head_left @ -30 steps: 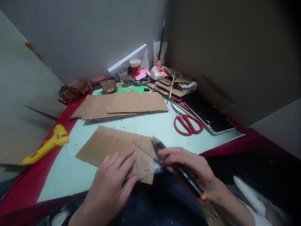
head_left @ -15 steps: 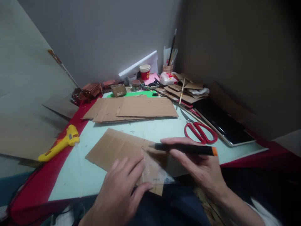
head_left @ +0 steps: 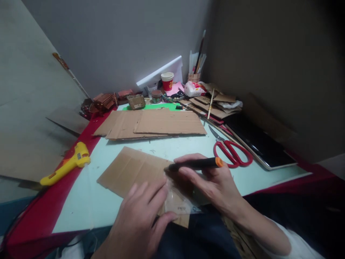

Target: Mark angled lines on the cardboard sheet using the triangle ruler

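My right hand (head_left: 215,180) grips a black marker (head_left: 195,164) with an orange end. Its tip meets or nearly meets a piece of brown cardboard (head_left: 134,165), close to the top corner of a clear plastic set square (head_left: 179,201). My left hand (head_left: 142,212) lies flat across the cardboard and the left side of the set square, fingers stretched out and thumb apart. The cardboard's lower end reaches past the table's front edge. Part of the set square and cardboard is hidden under my left fingers, and the right hand casts a shadow beside it.
Larger cardboard sheets (head_left: 159,124) lie beyond the piece. Red-handled scissors (head_left: 233,153) and a black tablet-like slab (head_left: 258,140) are on the right. A yellow glue gun (head_left: 67,163) rests at left. A paper cup (head_left: 167,82) and a brush holder (head_left: 194,77) stand at the back.
My right hand has moved left with the marker, bringing its tip to the set square's upper corner. My left hand stays on the cardboard and set square. The camera view has shifted slightly.
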